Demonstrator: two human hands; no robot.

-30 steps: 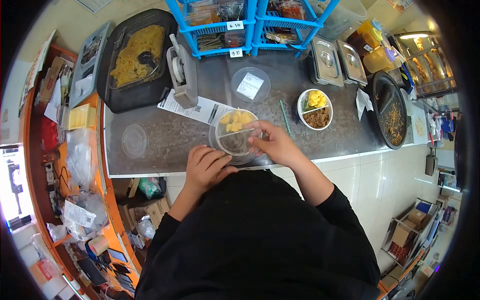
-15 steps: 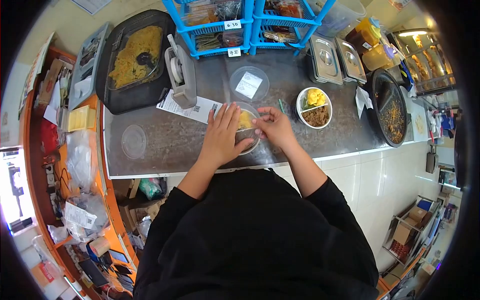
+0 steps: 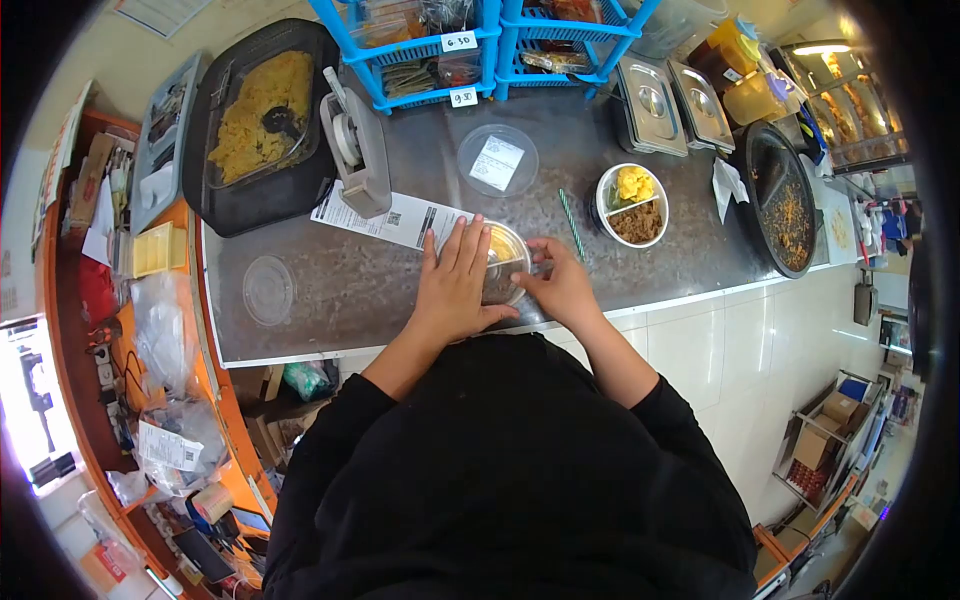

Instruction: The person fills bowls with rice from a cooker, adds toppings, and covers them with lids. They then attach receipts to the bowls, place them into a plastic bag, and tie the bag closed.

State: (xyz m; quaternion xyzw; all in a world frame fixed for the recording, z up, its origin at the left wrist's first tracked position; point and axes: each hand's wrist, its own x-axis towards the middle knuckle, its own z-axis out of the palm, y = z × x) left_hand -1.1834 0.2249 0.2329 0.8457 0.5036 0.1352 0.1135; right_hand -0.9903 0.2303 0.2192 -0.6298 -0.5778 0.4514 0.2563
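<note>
A round food bowl (image 3: 505,262) under a clear lid stands at the counter's front edge, yellow food showing through the lid. My left hand (image 3: 458,285) lies spread over its left side, fingers extended. At the bowl's right rim is my right hand (image 3: 560,286), thumb and fingertips touching the edge, fingers curved and apart. To the right, an uncovered white bowl (image 3: 632,206) holds yellow and brown food in divided sections. A green striped straw (image 3: 571,224) lies between the two bowls. Behind them, a clear lid (image 3: 520,149) bears a white label. A printed paper strip (image 3: 410,222) lies left of my left hand.
A tape dispenser (image 3: 357,160) stands beside a black tray (image 3: 320,60) of yellow rice. Another clear lid (image 3: 269,290) lies at left. Blue racks (image 3: 490,50) stand behind. Steel containers (image 3: 655,105) and a dark round pan (image 3: 793,235) are at right.
My right hand has lowered and shifted slightly right along the bowl's rim, its fingers more open. The straw shows more fully. The view has shifted slightly.
</note>
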